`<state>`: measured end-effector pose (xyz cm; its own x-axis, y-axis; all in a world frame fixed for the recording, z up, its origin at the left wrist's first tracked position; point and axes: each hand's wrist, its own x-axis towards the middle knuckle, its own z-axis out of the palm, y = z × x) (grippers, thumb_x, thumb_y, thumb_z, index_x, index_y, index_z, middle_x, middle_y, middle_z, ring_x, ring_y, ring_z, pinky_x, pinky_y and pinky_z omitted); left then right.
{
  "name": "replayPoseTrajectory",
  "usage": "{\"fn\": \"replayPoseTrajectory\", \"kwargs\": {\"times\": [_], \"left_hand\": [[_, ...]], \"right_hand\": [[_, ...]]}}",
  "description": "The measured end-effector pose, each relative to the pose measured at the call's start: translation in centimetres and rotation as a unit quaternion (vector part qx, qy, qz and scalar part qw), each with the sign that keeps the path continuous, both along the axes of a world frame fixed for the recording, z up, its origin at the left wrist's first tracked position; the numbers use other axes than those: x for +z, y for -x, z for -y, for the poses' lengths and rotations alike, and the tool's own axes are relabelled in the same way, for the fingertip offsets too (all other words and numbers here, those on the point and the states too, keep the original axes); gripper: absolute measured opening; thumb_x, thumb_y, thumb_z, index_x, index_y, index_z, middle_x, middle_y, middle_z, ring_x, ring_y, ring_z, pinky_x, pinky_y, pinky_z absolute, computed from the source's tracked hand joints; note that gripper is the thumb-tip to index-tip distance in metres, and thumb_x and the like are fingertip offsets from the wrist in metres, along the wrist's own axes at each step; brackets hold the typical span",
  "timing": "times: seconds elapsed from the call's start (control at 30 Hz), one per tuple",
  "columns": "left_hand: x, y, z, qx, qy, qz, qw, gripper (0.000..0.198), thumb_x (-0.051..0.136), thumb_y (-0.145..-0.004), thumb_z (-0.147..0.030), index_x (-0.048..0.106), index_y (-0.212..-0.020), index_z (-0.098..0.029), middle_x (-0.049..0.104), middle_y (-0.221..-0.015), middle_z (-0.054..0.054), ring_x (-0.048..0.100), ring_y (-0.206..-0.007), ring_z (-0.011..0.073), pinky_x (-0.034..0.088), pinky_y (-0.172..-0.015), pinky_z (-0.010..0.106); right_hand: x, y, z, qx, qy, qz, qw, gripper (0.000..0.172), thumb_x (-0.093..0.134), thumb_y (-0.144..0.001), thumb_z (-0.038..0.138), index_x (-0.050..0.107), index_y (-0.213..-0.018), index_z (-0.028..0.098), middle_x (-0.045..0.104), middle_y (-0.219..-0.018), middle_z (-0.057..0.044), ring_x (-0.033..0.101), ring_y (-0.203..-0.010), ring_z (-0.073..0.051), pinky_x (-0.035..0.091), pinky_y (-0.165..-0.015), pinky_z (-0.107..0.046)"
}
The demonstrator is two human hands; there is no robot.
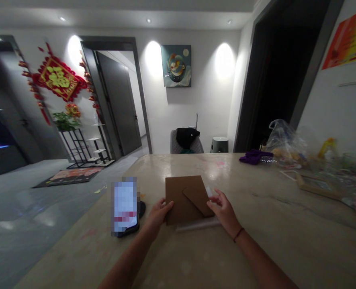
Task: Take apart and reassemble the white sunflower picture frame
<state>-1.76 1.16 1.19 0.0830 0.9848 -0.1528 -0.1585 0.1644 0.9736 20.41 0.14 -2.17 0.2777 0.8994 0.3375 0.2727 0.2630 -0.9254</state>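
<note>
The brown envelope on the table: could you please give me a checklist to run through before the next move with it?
1. The left hand holds the brown envelope by its left edge: ok.
2. The right hand has its fingertips at the flap: ok; whether they pinch it: cannot tell.
3. The flap is folded down; sealed or not: cannot tell.
4. The envelope lies straight on the table: not ok, a pale sheet shows beneath it.
5. The phone stands apart from the left hand: ok, though close.
6. Anything inside the envelope: cannot tell.
</note>
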Motion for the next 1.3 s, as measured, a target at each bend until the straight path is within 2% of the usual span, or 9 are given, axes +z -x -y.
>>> {"fn": "replayPoseTrajectory", "kwargs": {"times": [0.17,0.33,0.43,0.53,0.67,0.8,0.9,1.03,1.3], "left_hand": [[0.2,-0.9,0.5,-0.066,-0.020,0.032,0.997,0.047,0.069,-0.062,-0.036,0.053,-0.102,-0.017,0.068,-0.093,0.008,0.064,-0.083,0.0212,0.050,-0.072,0.032],[0.5,-1.1,0.5,-0.028,-0.041,-0.012,0.999,0.042,0.062,-0.066,-0.043,0.052,-0.096,-0.017,0.067,-0.092,0.010,0.064,-0.079,0.0197,0.049,-0.071,0.033],[0.3,-0.9,0.1,0.002,-0.101,-0.103,0.990,0.038,0.062,-0.063,-0.045,0.055,-0.087,-0.016,0.066,-0.092,0.011,0.062,-0.082,0.0209,0.047,-0.075,0.035],[-0.4,-0.8,0.0,0.027,-0.172,-0.255,0.951,0.028,0.058,-0.065,-0.041,0.058,-0.079,-0.018,0.066,-0.090,0.009,0.060,-0.088,0.0219,0.043,-0.082,0.036],[-1.4,-0.7,0.2,0.026,-0.230,-0.406,0.884,0.024,0.057,-0.067,-0.032,0.059,-0.088,-0.020,0.062,-0.105,0.007,0.052,-0.104,0.0221,0.034,-0.095,0.036],[-2.0,-0.5,0.3,-0.002,-0.236,-0.477,0.847,0.035,0.058,-0.066,-0.031,0.057,-0.098,-0.017,0.058,-0.113,0.012,0.047,-0.112,0.0246,0.030,-0.098,0.035],[-2.0,-0.4,0.3,-0.011,-0.213,-0.495,0.842,0.038,0.055,-0.068,-0.031,0.056,-0.102,-0.015,0.057,-0.115,0.014,0.045,-0.114,0.0256,0.029,-0.098,0.035],[-1.9,-0.5,0.3,-0.017,-0.211,-0.515,0.831,0.039,0.051,-0.071,-0.028,0.055,-0.106,-0.011,0.054,-0.119,0.017,0.044,-0.115,0.0261,0.027,-0.099,0.035],[-2.0,-0.6,0.3,-0.022,-0.217,-0.522,0.825,0.040,0.049,-0.073,-0.028,0.054,-0.108,-0.010,0.053,-0.119,0.018,0.044,-0.115,0.0255,0.026,-0.100,0.034]], "right_hand": [[0.9,-0.1,0.2,0.007,0.020,-0.028,0.999,0.057,0.056,-0.066,0.037,0.045,-0.117,0.014,0.059,-0.107,-0.012,0.061,-0.085,-0.020,0.050,-0.073,-0.032],[2.1,-1.8,0.0,-0.064,-0.023,-0.085,0.994,0.048,0.055,-0.065,0.036,0.055,-0.107,0.013,0.060,-0.109,-0.012,0.056,-0.101,-0.022,0.047,-0.082,-0.030],[2.1,-4.5,-0.8,-0.117,-0.020,-0.104,0.987,0.051,0.052,-0.065,0.036,0.056,-0.108,0.009,0.059,-0.112,-0.015,0.054,-0.103,-0.023,0.045,-0.085,-0.032],[1.5,-7.9,-1.5,-0.203,0.000,-0.141,0.969,0.049,0.052,-0.062,0.033,0.059,-0.104,0.009,0.063,-0.105,-0.014,0.058,-0.096,-0.024,0.047,-0.079,-0.033],[0.5,-11.6,-1.8,-0.286,0.026,-0.142,0.947,0.050,0.055,-0.055,0.027,0.061,-0.102,0.009,0.068,-0.090,-0.009,0.062,-0.082,-0.023,0.049,-0.065,-0.029],[-0.1,-13.2,-1.5,-0.314,0.059,-0.071,0.945,0.051,0.053,-0.055,0.026,0.062,-0.103,0.011,0.069,-0.079,-0.007,0.062,-0.072,-0.022,0.047,-0.061,-0.030],[0.0,-12.9,-1.2,-0.316,0.095,0.030,0.943,0.047,0.050,-0.058,0.026,0.063,-0.102,0.014,0.068,-0.081,-0.008,0.061,-0.073,-0.022,0.045,-0.064,-0.031],[0.9,-11.5,-0.6,-0.296,0.139,0.140,0.935,0.042,0.044,-0.066,0.024,0.062,-0.104,0.017,0.066,-0.098,-0.010,0.060,-0.087,-0.023,0.044,-0.071,-0.031],[1.2,-10.3,-0.3,-0.265,0.199,0.261,0.907,0.042,0.037,-0.074,0.017,0.057,-0.111,0.016,0.062,-0.105,-0.013,0.058,-0.093,-0.025,0.043,-0.074,-0.033]]}}
